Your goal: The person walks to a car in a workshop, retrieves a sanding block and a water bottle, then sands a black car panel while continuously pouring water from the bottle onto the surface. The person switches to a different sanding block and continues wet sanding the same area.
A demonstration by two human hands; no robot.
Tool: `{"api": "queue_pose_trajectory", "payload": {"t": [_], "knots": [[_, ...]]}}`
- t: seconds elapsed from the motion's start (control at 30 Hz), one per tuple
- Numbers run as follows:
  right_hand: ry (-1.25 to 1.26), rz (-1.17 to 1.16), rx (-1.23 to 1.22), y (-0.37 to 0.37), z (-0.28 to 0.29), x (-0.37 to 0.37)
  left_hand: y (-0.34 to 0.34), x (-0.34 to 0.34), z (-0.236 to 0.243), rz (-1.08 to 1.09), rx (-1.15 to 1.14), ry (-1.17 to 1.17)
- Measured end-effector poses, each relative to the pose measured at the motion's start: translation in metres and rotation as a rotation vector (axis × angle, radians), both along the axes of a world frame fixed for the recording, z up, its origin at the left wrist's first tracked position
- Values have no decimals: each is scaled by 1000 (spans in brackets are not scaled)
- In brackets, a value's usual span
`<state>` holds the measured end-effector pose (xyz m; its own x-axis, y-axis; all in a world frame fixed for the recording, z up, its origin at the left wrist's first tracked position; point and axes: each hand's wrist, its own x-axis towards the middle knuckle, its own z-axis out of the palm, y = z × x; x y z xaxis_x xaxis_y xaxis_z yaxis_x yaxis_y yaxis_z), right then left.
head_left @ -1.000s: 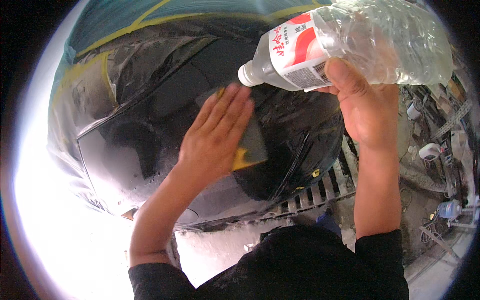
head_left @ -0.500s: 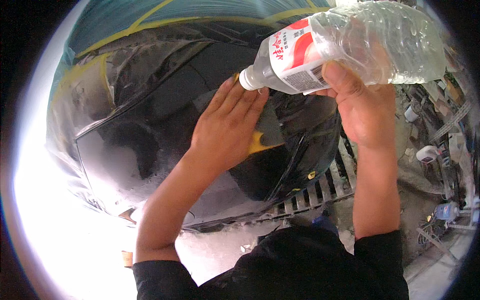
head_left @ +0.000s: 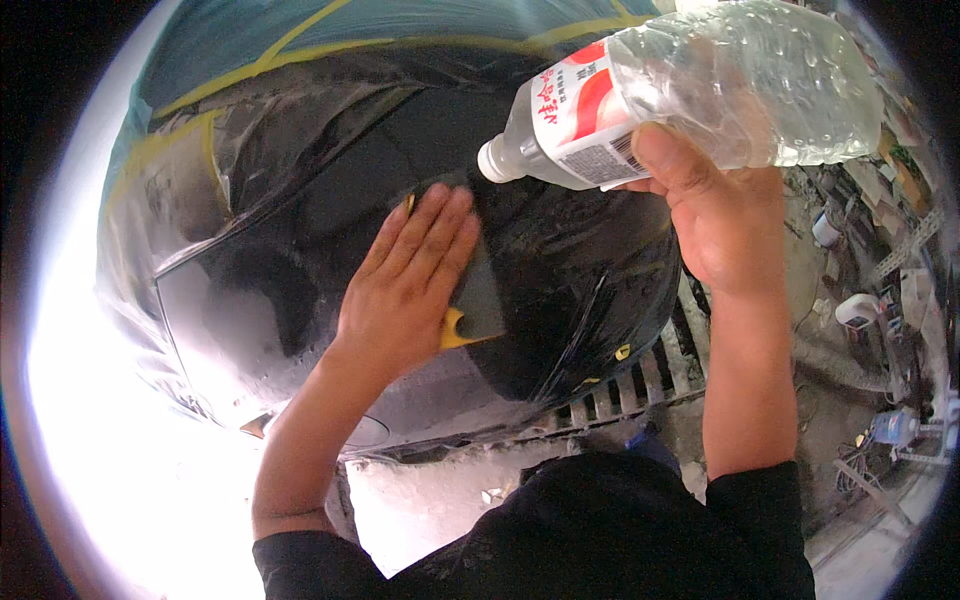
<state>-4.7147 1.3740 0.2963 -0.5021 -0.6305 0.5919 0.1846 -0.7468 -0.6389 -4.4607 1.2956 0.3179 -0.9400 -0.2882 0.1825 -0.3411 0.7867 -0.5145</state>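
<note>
My left hand (head_left: pixel 405 270) lies flat, fingers stretched out, over a grey sanding pad (head_left: pixel 485 300) with yellow showing at its edges. The pad is pressed to a dark, glossy car body panel (head_left: pixel 240 300) and partly hidden under the palm. In my right hand (head_left: pixel 705 205) is a large clear plastic bottle (head_left: pixel 750 90) with a red and white label, gripped around its side with the thumb in front. The bottle is tipped, its white-capped neck (head_left: pixel 497 160) pointing down to the left, above the panel and apart from my left fingers. Clear liquid appears to be inside.
Plastic sheeting (head_left: pixel 400 25) with yellow tape covers the car beyond the panel. A floor grating (head_left: pixel 650 370) runs below its near right edge. Clutter lies on the floor at right, including a white container (head_left: pixel 857 310) and a blue-tinted bottle (head_left: pixel 893 427).
My left hand has slid left and toward me across the panel with the sanding pad, away from the bottle's neck. The bottle has barely shifted in my right hand.
</note>
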Motion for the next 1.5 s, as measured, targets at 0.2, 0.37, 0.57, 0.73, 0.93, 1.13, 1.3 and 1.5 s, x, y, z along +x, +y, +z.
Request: {"api": "queue_pose_trajectory", "payload": {"t": [0.2, 0.37, 0.57, 0.73, 0.93, 1.13, 1.3, 1.5], "knots": [[53, 96, 24, 0, -12, -10, -1, -54, -3, 80, 57, -41], [44, 72, 20, 6, -2, -7, -1, -10, 1, 7, 32, 14], [55, 99, 44, 1, -4, -3, -4, -46, -3, 48, 40, 2], [71, 64, 42, 5, -6, -8, -6, -25, -4, 6, 23, 9], [70, 44, 39, 5, -4, -3, -1, -28, -7, 12, 45, 131], [117, 65, 43, 2, -3, -11, -2, -26, -15, 25, 28, 148], [70, 53, 29, -2, 3, -2, 9, 3, -20, 132, 31, 169], [205, 98, 99, -5, 13, 3, 4, -54, -20, 138, 142, 199]]}}
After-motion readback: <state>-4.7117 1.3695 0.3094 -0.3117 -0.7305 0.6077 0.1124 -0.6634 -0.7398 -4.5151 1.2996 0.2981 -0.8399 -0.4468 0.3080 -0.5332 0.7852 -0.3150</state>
